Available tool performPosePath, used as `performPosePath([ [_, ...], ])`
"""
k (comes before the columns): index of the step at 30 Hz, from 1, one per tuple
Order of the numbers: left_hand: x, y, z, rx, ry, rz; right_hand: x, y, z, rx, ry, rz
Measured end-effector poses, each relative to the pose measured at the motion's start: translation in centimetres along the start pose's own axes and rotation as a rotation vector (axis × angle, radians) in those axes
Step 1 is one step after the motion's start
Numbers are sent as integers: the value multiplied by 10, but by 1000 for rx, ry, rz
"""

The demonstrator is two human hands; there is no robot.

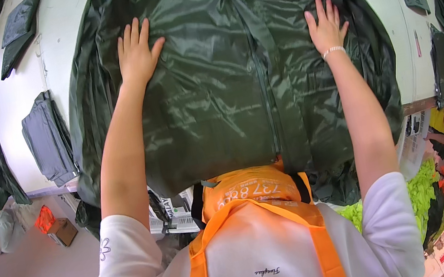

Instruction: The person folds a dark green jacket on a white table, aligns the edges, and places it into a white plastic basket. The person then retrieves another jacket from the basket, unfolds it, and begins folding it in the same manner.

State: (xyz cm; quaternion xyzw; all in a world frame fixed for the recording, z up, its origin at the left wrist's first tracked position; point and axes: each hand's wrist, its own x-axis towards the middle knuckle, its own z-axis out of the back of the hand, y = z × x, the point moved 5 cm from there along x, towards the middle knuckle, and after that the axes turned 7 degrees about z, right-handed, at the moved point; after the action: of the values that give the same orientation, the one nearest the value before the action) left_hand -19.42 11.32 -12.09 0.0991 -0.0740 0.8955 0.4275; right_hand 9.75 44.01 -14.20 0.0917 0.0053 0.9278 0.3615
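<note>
A dark green, shiny jacket (208,93) lies spread over the white table in front of me, its lower hem hanging at the near edge. A zip (264,95) runs down its front, right of the middle. On the left part of the jacket my left hand (137,55) rests flat, fingers stretched out. My right hand (327,26), with a bracelet on the wrist, lies open on the right part, near the sleeve. Neither hand grips anything; both palms are against the cloth.
Folded dark green garments lie on the white table (65,23), one at the left (49,139) and another at the right (442,64). A cardboard box (62,232) stands on the floor at the lower left. Bright yellow-green cloth (424,192) is heaped at the right.
</note>
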Motion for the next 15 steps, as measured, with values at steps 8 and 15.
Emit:
performPosePath([
  [8,-17,-170,19,-256,531,261,-76,105,53,503,-111,187],
  [15,-29,-169,-14,-767,801,329,-103,139,54,896,118,-70],
])
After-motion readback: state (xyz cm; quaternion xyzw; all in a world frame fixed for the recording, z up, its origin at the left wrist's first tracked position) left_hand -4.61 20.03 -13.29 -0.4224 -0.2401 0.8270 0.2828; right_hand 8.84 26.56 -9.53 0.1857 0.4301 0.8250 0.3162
